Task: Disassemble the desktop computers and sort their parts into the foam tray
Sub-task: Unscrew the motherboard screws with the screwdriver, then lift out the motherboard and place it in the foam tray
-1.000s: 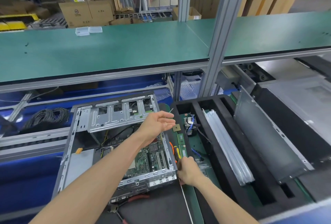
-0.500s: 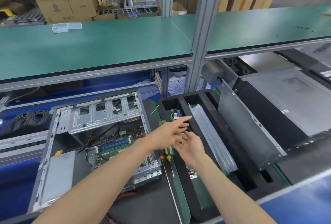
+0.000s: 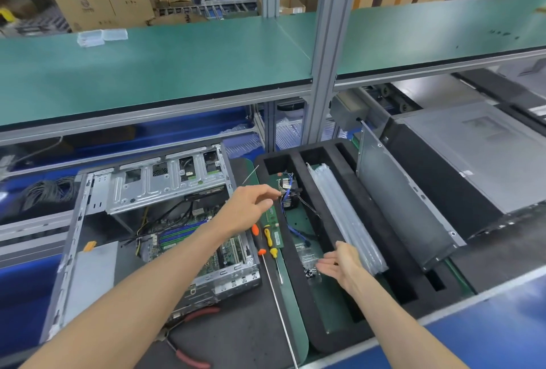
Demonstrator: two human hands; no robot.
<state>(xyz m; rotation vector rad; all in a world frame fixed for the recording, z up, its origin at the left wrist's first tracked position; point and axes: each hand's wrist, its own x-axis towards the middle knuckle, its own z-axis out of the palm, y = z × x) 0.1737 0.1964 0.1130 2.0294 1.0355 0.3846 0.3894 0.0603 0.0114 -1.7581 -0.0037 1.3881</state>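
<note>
Hovering hands (image 3: 339,265) open, above foam tray (image 3: 310,303)

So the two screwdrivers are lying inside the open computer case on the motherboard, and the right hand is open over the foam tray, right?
Not quite. The head view shows the two screwdrivers lying outside the computer case, between it and the foam tray. The right hand is indeed open over the tray.

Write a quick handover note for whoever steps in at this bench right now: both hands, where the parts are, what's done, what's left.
Left hand: fingers loosely curled, reaching toward the small cabled part in the foam tray; grip unclear.
Right hand: open, empty, over the tray's left slot.
Computer case: open, motherboard still inside.
Done: memory sticks on the tray's left edge, plastic-wrapped parts in the middle slot, side panel in the right.
Left: motherboard, cables.
Screwdrivers lie between case and tray.
</note>
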